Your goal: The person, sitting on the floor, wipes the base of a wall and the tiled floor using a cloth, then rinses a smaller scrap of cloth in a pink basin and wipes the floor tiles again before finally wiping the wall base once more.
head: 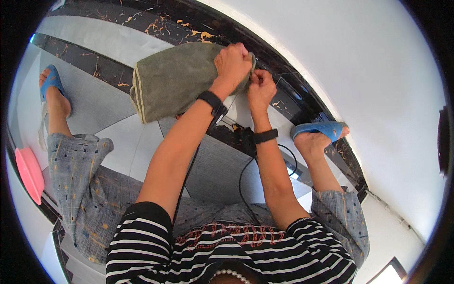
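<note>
A folded olive-green towel (173, 81) with pale stitched edges is held up above the tiled floor. My left hand (232, 62) is closed on the cloth near its right end, with the fingers curled over the top. Just below and to the right, my right hand (261, 83) pinches the towel's right edge between thumb and fingertips. The folded layers show at the towel's left end. Each wrist wears a black band, and dark cords run down between my arms.
Grey floor tiles (103, 117) with black marbled strips lie below. A white wall (347, 64) rises at the right. My feet in blue slippers are spread to both sides. A pink plastic basin (30, 175) stands at the far left.
</note>
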Tool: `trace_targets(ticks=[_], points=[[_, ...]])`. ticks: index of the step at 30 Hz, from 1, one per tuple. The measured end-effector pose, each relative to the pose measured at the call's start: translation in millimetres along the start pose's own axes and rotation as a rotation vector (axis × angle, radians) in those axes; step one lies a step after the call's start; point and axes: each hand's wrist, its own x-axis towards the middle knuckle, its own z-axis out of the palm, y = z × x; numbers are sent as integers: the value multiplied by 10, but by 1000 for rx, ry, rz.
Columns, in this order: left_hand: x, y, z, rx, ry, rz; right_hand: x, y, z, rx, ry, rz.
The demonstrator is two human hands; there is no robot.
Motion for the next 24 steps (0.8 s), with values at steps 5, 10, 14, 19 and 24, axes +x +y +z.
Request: trace_targets(ticks=[5, 10, 14, 19, 24], points=[[-366, -31, -75, -141, 23, 272, -73, 196, -275, 65, 82, 194], [-525, -32, -336, -135, -41, 616, -22, 252, -444, 554, 36, 598], [-477, -358, -508, 169, -239, 823, 4, 47, -337, 1005, 108, 664], [-298, -345, -243, 179, -178, 769, 209, -22, -82, 879, 200, 156], [-366, -459, -255, 241, -156, 626, -41, -137, 14, -117, -179, -372]])
